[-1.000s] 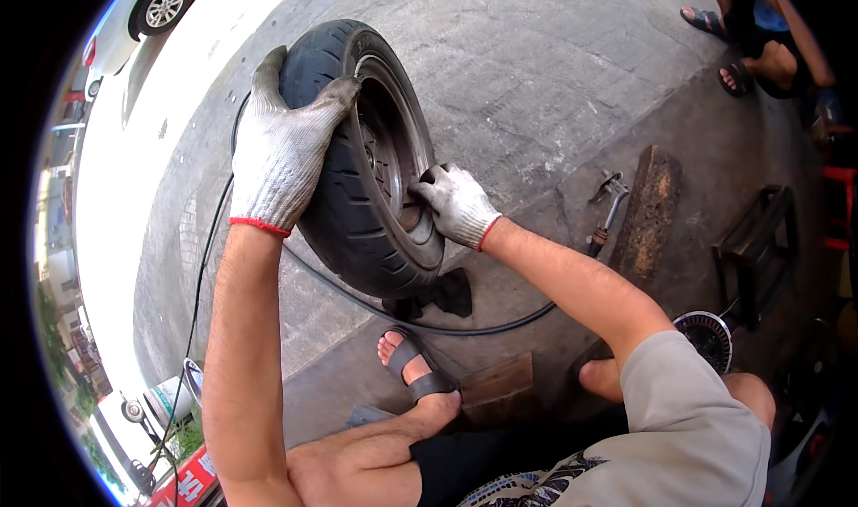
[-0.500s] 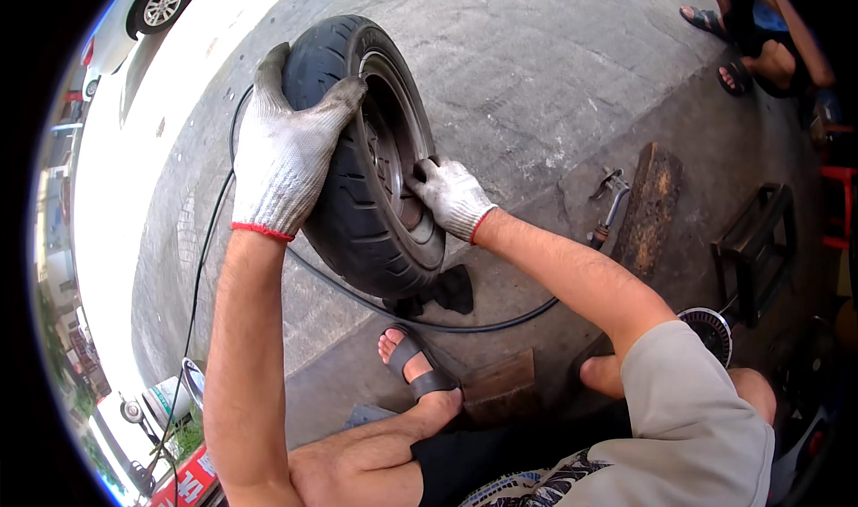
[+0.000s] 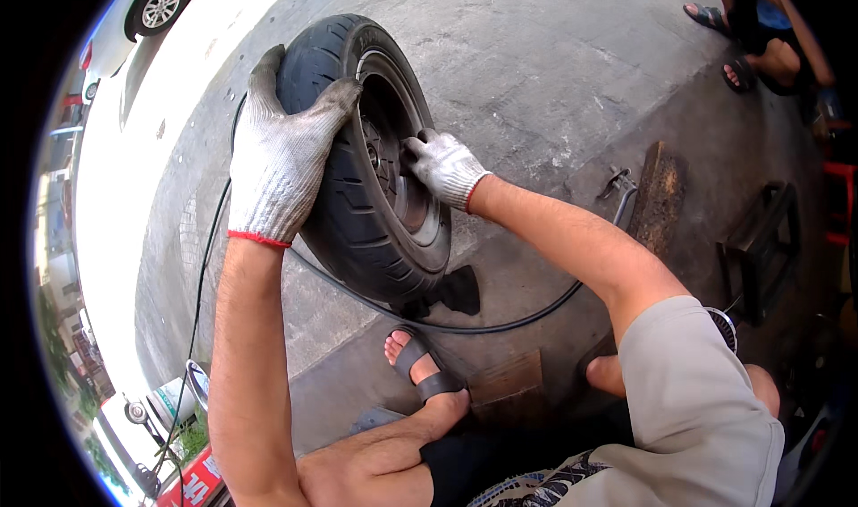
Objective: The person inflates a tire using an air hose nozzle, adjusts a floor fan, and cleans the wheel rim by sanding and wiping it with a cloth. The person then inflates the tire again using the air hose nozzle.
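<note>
A motor-scooter wheel stands upright in front of me, its black tire point(image 3: 332, 219) around a grey metal rim point(image 3: 429, 232). My left hand point(image 3: 281, 163), in a white knitted glove dirty at the fingertips, clasps the upper left of the tire; its thumb reaches over the sidewall to the rim edge. My right hand point(image 3: 447, 167), gloved alike, has its fingers curled inside the rim near the hub point(image 3: 374, 154). What those fingers hold, if anything, is hidden. Beneath the tire lies a dark cloth point(image 3: 460, 290).
A black hose point(image 3: 500, 328) curves along the floor behind the wheel. To the right are a metal-ended hose tool point(image 3: 623, 185), a wooden block point(image 3: 660, 198) and a dark stool point(image 3: 760, 248). Another person's sandaled foot point(image 3: 739, 74) shows at upper right. A car point(image 3: 134, 6) stands far left.
My right hand has moved slightly up and left inside the rim, closer to the hub. The wheel has tilted a little, showing more of the hub. My left hand keeps its hold.
</note>
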